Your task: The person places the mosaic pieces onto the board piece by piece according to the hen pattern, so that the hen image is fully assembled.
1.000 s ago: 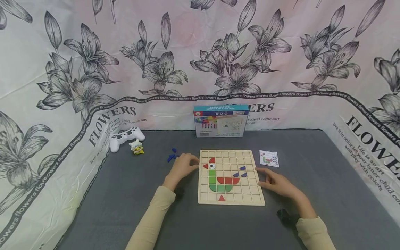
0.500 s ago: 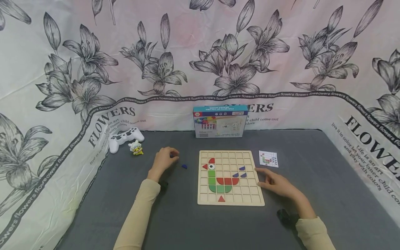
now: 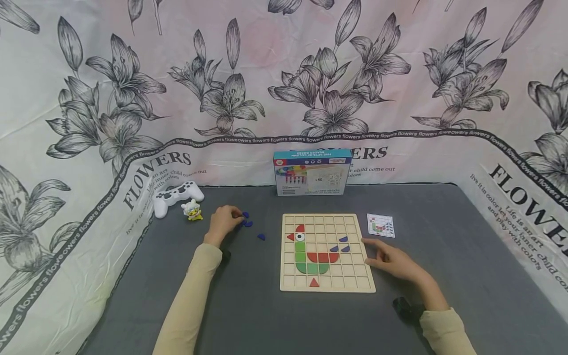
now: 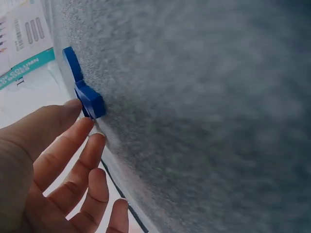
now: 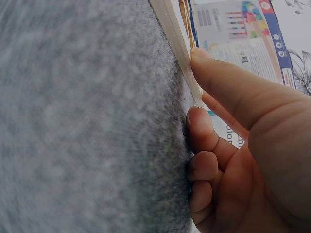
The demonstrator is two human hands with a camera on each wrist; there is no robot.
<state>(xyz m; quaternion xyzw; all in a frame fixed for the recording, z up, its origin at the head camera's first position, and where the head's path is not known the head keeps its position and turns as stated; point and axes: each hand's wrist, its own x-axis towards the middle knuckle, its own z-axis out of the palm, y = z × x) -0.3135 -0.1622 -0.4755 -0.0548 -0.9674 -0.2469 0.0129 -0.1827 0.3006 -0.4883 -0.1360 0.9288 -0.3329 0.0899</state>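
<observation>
My left hand (image 3: 224, 222) is at the small pile of blue half-round pieces (image 3: 248, 224), left of the board. In the left wrist view its thumb and index fingertip pinch the near end of a blue piece (image 4: 92, 101); the other fingers are loosely bent. Another blue piece (image 4: 72, 64) lies just beyond. My right hand (image 3: 392, 259) touches the right edge of the wooden grid board (image 3: 355, 271) with thumb and index finger, holding nothing. Set in the board are green pieces (image 3: 301, 246), red pieces (image 3: 323, 257), a white eye piece (image 3: 300, 236) and 3 blue pieces (image 3: 343, 239).
One blue piece (image 3: 261, 236) lies apart between pile and board. A pattern card (image 3: 380, 225) is right of the board, and a cardboard box (image 3: 310, 172) stands behind it. A white game controller (image 3: 179, 196) and a small yellow-white figurine (image 3: 193, 210) sit at far left.
My left hand has left the board's left edge and moved left to the blue pieces. One blue piece now shows apart from the pile. The right hand has stayed put.
</observation>
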